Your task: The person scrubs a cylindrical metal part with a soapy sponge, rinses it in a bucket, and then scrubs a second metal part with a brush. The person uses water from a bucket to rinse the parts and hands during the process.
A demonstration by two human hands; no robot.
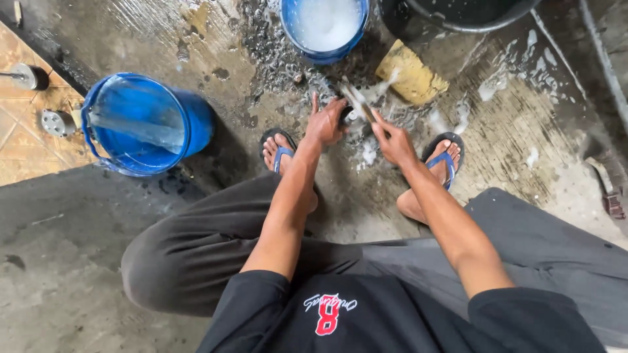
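Both hands meet low over the wet concrete floor: the left hand is cupped on a small dark part, and the right hand grips a brush — blurred — against it. Around the part stand two blue buckets — one to its left, one foamy above — one black tub, one yellow sponge just right, and two sandalled feet below.

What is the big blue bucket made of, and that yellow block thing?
The blue bucket looks like plastic: smooth, evenly coloured, slightly glossy walls. The yellow block looks like a sponge, probably foam: dull, rough surface, soft rounded corners, wet with suds around it.
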